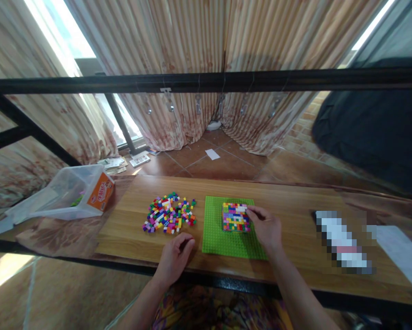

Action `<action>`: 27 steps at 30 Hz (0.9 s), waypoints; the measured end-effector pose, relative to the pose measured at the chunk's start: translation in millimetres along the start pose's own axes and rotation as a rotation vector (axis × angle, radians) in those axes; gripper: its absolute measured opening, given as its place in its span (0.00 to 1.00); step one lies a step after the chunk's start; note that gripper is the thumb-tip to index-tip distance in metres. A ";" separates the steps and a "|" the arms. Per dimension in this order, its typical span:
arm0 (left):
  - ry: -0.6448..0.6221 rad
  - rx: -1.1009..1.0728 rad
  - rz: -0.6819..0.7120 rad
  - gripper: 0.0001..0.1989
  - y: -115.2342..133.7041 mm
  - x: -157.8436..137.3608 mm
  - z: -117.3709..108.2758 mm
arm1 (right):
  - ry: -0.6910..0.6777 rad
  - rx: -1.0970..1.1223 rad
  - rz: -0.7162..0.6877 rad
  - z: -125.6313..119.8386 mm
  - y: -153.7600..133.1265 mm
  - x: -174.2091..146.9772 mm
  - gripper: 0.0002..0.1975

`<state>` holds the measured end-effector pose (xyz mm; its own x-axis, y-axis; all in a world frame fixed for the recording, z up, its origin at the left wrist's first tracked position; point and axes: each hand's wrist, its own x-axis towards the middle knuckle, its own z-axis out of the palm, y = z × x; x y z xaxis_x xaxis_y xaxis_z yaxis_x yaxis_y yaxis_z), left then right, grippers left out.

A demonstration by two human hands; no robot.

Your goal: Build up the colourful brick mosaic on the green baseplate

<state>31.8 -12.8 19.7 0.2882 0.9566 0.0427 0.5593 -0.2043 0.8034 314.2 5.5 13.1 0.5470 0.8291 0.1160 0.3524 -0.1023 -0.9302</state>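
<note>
A green studded baseplate (212,229) lies on the wooden board, with a block of many-coloured toy building bricks (235,222) built up on it. My right hand (266,224) is at the upper right corner of this block, thumb and forefinger pinched on what looks like a small white brick (244,208). Left of the baseplate is a loose heap of small coloured bricks (169,213). My left hand (176,254) rests on the board just below the heap, fingers curled closed, with nothing visible in them.
A clear plastic tub (61,195) with an orange label lies at the left, a few green and pink pieces inside. A blurred-out oblong object (341,240) and a white sheet (401,252) lie at the right. A dark metal rail (206,82) crosses ahead, before curtains.
</note>
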 end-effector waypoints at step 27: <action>-0.012 -0.037 -0.011 0.14 1.1 -1.0 0.3 | -0.009 -0.009 -0.003 -2.4 8.1 -3.3 0.19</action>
<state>32.4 -14.1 20.3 0.2912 0.9563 0.0270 0.5333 -0.1856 0.8253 317.1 0.6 6.0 0.5389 0.8344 0.1155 0.3607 -0.1046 -0.9268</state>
